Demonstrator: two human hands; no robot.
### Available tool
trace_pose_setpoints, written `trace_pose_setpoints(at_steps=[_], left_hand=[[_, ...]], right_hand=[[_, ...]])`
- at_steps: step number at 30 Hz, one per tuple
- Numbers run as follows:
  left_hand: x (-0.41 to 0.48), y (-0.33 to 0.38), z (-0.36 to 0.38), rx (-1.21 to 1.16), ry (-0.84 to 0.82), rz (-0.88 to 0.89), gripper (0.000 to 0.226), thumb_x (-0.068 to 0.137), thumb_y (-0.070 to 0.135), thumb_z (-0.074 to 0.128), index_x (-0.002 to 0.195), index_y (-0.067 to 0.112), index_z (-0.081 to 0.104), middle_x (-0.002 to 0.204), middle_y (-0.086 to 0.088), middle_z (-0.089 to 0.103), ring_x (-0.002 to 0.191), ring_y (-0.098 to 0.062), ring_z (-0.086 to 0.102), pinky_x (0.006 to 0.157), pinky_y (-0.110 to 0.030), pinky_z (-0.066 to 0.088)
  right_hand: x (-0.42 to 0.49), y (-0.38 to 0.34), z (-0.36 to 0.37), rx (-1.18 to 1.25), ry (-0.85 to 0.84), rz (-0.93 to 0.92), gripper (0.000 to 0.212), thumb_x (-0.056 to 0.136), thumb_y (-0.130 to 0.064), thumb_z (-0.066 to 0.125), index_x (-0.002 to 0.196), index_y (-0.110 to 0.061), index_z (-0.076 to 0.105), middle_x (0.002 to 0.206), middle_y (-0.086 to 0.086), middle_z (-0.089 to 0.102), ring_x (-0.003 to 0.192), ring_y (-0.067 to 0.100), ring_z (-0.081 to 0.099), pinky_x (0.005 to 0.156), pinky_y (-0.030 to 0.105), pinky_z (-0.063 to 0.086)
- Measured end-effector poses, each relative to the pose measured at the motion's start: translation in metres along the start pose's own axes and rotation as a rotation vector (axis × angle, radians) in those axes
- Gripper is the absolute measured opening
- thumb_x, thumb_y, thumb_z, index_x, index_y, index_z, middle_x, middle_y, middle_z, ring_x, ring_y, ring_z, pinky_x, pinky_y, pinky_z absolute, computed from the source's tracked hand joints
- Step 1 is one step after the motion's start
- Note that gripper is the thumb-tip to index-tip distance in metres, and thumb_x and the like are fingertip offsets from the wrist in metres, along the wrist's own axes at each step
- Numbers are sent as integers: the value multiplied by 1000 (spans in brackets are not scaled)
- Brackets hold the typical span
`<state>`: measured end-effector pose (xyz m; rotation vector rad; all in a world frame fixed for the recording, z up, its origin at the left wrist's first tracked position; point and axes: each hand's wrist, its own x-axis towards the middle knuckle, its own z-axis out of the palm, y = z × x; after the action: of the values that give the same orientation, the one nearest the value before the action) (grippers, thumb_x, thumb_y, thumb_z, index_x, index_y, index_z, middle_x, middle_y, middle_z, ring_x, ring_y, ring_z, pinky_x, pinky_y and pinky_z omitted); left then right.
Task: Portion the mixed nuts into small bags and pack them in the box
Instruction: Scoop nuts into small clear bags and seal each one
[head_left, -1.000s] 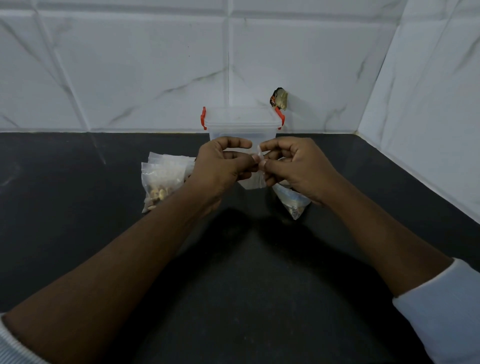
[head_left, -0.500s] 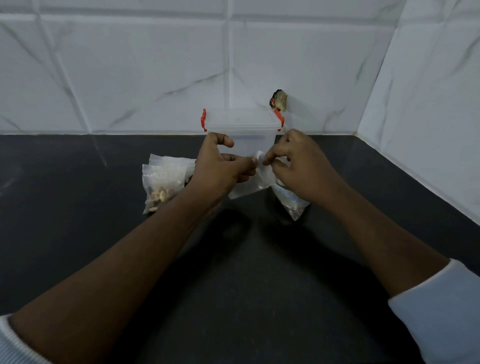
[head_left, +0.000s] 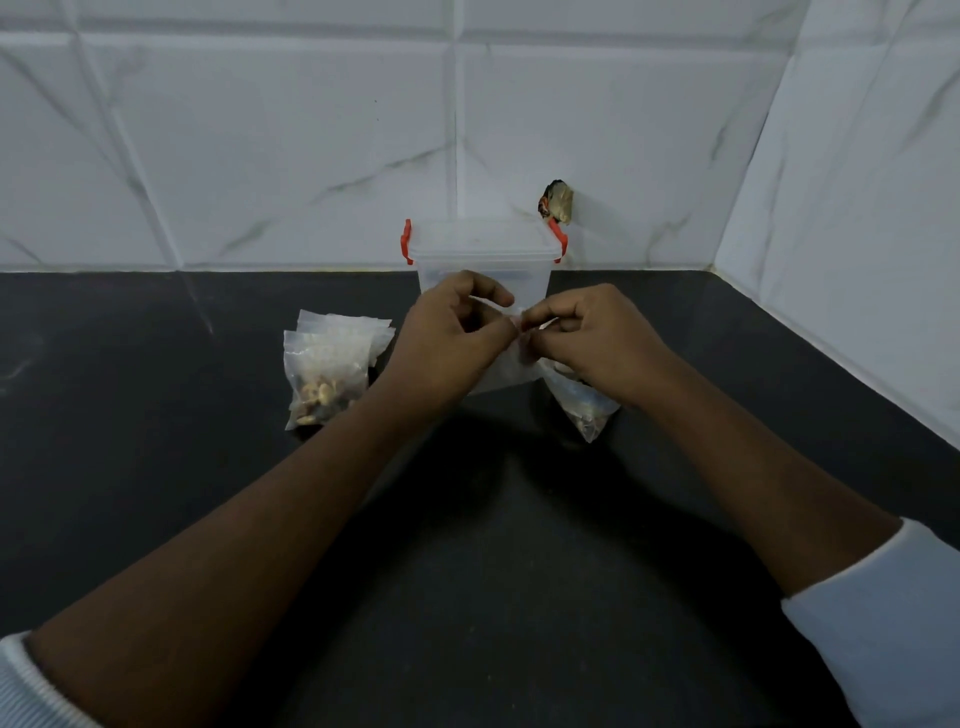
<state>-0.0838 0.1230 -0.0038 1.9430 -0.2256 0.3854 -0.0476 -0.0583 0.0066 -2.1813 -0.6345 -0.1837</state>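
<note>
Right hand (head_left: 597, 343) nearer left hand (head_left: 452, 340), pinching bag (head_left: 503, 373)

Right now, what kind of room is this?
Probably a kitchen corner: a dark countertop, white marble-look wall tiles, and a clear plastic box with orange clips beside bags of nuts.

A dark, matte countertop (head_left: 156, 493) meets white marble-veined wall tiles (head_left: 260, 156) at the back and on the right side. A small brown-and-black lump (head_left: 558, 201) sits against the back wall.
</note>
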Motion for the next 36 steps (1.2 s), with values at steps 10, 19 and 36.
trace_pose_setpoints(at_steps=[10, 19, 36], left_hand=[[3, -20, -2, 822, -173, 239, 80, 84, 68, 62, 150, 31, 33, 149, 7, 43, 144, -19, 29, 122, -55, 7], [2, -18, 5, 765, -125, 350, 53, 86, 47, 68, 128, 24, 45, 110, 16, 39, 115, -16, 47, 116, -51, 20], [16, -15, -12, -453, 60, -283, 41, 95, -3, 57, 131, 14, 52, 85, -6, 71, 96, -28, 70, 91, -42, 59]], right_hand=[[0, 3, 2, 358, -38, 91, 20, 93, 2, 67, 111, -3, 76, 64, -10, 70, 50, -2, 57, 53, 9, 44], [0, 6, 9, 217, -25, -122, 23, 88, 3, 73, 107, -8, 80, 92, 0, 80, 89, 10, 76, 81, 17, 55], [5, 18, -22, 214, -53, 6, 31, 85, -20, 83, 115, -16, 77, 99, 18, 76, 68, 0, 63, 59, 12, 46]])
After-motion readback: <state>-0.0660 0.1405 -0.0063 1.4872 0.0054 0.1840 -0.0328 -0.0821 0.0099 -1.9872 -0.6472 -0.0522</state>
